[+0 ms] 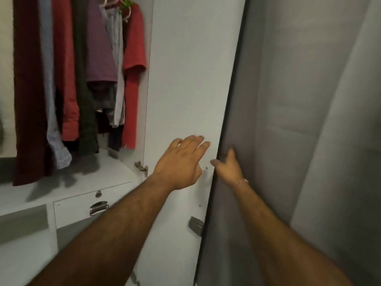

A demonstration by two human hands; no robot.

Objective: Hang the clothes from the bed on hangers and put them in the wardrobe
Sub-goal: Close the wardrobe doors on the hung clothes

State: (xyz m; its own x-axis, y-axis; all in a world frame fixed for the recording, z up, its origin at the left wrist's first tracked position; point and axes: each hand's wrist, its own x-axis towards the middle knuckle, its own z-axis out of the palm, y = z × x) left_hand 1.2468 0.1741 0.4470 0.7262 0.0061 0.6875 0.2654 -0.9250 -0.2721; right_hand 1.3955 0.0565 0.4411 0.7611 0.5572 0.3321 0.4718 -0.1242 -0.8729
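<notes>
Both hands reach forward to the open wardrobe door (185, 89): the left hand (181, 162) lies with straight, spread fingers flat on the door's pale inner face, grasping nothing, while the right hand (228, 166) is at the door's free edge, thumb on the inner side and fingers wrapped round to the grey outer face, gripping it. A thin chain bracelet (240, 183) sits on the right wrist. That door is a tall, smooth, matt panel, its long axis upright, standing just right of the wardrobe (82, 182) interior. Inside, the clothes (68, 79) hang lengthwise straight down in a close row: a dark maroon garment, a pale patterned shirt, a red one, a dark green one, a purple top, a grey piece and a red short-sleeved shirt (134, 65) nearest the door. Below them is a white shelf and a drawer (72, 209) with a metal handle (99, 208). A metal hinge (141, 166) joins door and frame.
</notes>
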